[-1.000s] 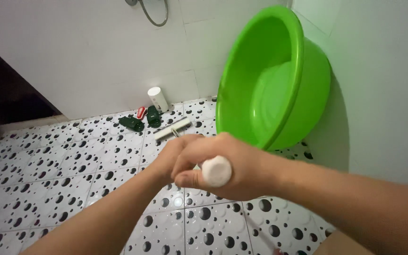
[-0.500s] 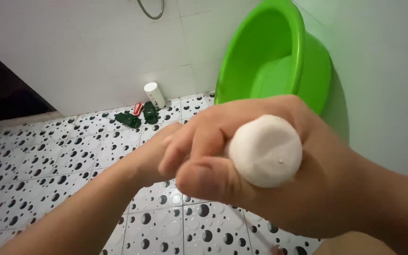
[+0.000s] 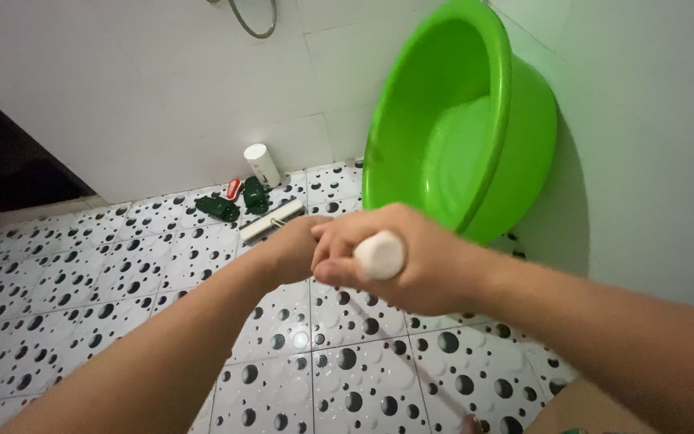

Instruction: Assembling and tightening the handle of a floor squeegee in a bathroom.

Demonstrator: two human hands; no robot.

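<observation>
My right hand [image 3: 411, 261] is closed around the top of a white round-ended handle [image 3: 380, 255], held over the tiled floor. The handle's end points at the camera, and its shaft below the hand is mostly hidden. My left hand [image 3: 292, 247] sits just behind and to the left of the right one, fingers curled; it seems to grip the same handle lower down, but the right hand covers that. A faint thin shaft [image 3: 435, 378] runs down toward the lower right.
A large green plastic basin [image 3: 516, 128] leans on its side against the white wall at the right. By the back wall lie a white bottle [image 3: 262, 165], dark green slippers [image 3: 234, 201], and a scrub brush [image 3: 271, 222]. Floor tiles [image 3: 82, 281] are white with black dots.
Half a second ago my right hand with the handle end was close to the camera, filling the view. It has since moved away and down, back over the floor.
</observation>
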